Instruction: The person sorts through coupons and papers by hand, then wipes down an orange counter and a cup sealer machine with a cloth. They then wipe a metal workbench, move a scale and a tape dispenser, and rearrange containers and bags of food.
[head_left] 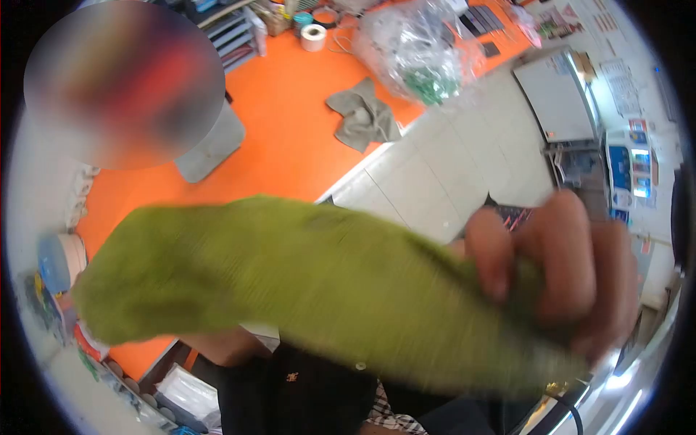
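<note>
Long lime-green fabric cloth (290, 268): held up close to the camera, spread slantwise in the air, blurred, and hiding the near part of the flat orange worktop (275, 123).
Right hand (569, 264): curled round one end of the cloth; with too slack a hold, liable to lose the fabric towards the pale tiled floor (435, 159).
Left hand: hidden behind the cloth, with just the left forearm (226, 346) showing below; cannot tell whether gripping anything. If not, likely to leave that end free to fold or twist.
Crumpled grey-brown fabric piece (360, 116): lying at the worktop's floor-side edge; could be swept off by a low swing of the cloth.
Crinkled clear plastic bag bundle (406, 43): farther along the same edge, seemingly overhanging; prone to slide if brushed.
White tape roll (313, 38): near the far edge, well apart from the cloth; probably safe.
</note>
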`<action>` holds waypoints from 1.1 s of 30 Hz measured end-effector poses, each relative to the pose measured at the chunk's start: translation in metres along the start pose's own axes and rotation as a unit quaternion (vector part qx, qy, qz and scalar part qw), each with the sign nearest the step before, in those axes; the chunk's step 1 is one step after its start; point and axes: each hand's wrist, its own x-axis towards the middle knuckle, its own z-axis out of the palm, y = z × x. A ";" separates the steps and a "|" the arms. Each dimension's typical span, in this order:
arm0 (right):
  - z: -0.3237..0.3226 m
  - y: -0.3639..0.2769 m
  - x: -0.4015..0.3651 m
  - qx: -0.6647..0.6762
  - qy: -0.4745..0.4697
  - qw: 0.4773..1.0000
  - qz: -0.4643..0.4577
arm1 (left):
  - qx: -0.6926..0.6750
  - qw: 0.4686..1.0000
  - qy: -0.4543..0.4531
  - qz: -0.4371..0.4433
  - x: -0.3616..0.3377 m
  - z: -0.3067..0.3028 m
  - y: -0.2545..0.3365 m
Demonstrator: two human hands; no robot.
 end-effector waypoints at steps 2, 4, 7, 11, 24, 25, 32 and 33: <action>0.011 -0.008 -0.008 -0.121 0.160 0.979 0.024 | 0.057 0.997 0.010 -0.050 0.005 0.009 -0.005; 0.001 -0.006 -0.004 -0.080 0.050 0.995 0.031 | 0.126 0.989 0.018 -0.079 0.012 0.016 -0.005; -0.020 0.010 0.013 -0.003 -0.122 0.991 0.047 | 0.240 0.963 0.041 -0.117 0.019 0.031 -0.001; -0.071 0.054 0.042 0.052 -0.391 0.918 0.051 | 0.413 0.895 0.091 -0.141 0.028 0.059 0.016; -0.098 0.123 0.049 -0.489 -0.300 0.818 -0.040 | 0.456 0.876 -0.086 -0.128 0.041 0.087 -0.097; -0.100 0.124 0.051 -0.491 -0.298 0.817 -0.045 | 0.593 0.797 -0.062 -0.096 0.033 0.082 -0.113; -0.139 0.114 0.055 -0.518 -0.147 0.843 0.021 | 0.521 0.803 -0.083 -0.277 0.038 0.056 -0.123; -0.147 0.111 0.059 -0.519 -0.145 0.842 0.021 | 0.520 0.804 -0.085 -0.278 0.041 0.048 -0.121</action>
